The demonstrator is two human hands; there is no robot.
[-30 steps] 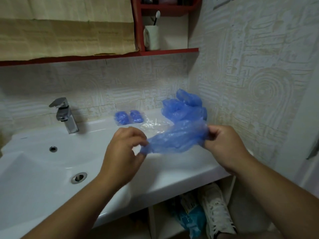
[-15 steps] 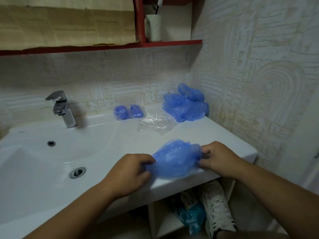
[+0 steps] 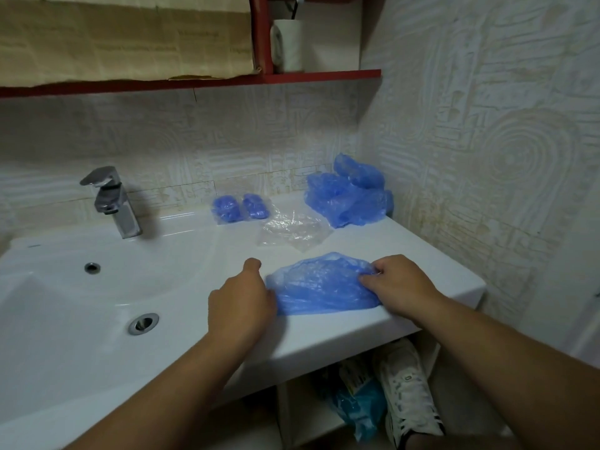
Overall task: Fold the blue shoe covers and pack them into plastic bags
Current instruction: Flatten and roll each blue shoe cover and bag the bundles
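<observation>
Head view: one blue shoe cover (image 3: pixel 321 287) is seen spread flat on the white worktop (image 3: pixel 428 254), close to its front edge and to the right of the basin. Its long axis is laid left to right across the person's front, so that one end is presented to each hand. The right end is gathered under the right hand (image 3: pixel 399 287), whose grip is closed narrowly on the crumpled film, with the fingers curled into it. The left end is met by the left hand (image 3: pixel 242 300), its thumb lifted clear. The fingertips are hidden behind the back of that hand, so it cannot be told whether that grip is pinching the edge or only pressing on it. Neither hand is the nearer. The fold is therefore judged to run along this axis, one end being carried over toward the other while the far end is pinned. Since the film is thin and puffed, some spring-back may be expected unless it is pressed down. Behind the cover and apart from it, a clear plastic bag (image 3: pixel 293 232) is lying crumpled. Farther back, a pile of loose covers (image 3: pixel 349 199) is heaped in the corner, and two packed bundles (image 3: pixel 240 207) are set to its left.
</observation>
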